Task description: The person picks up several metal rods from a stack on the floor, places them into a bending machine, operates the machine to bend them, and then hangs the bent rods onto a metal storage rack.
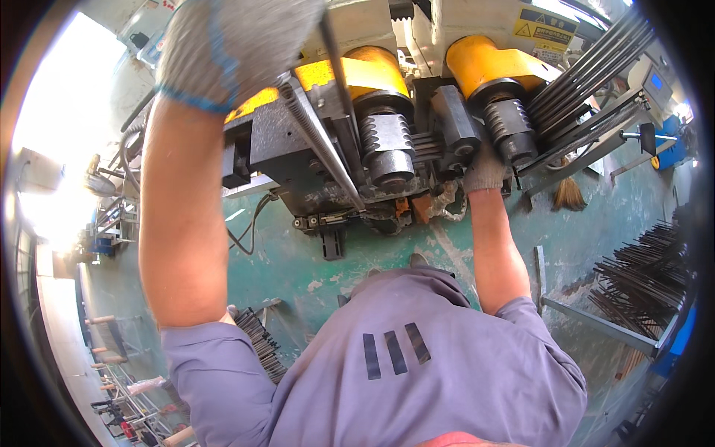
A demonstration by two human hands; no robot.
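My left hand [238, 48], in a pale knitted glove with a blue cuff edge, is raised at the upper left. It is smeared by motion and its fingers are out of sight. Close beside it a dark rod [339, 82] and a threaded-looking metal bar [320, 134] slant down across the machine's black block [287, 138]. My right hand [485, 171], also gloved, reaches in under a dark angular block [456, 119], beside a ridged spindle [509, 123]. Its fingers are hidden, so what it touches cannot be made out. Another ridged spindle [387, 141] sits left of that block.
Yellow housings [488, 67] cap the spindles. A bundle of long dark rods [588, 74] slopes along a rack at the upper right. More rods [644, 279] lie heaped at the right beside a metal frame [596, 328]. A broom head [569, 195] rests on the green floor.
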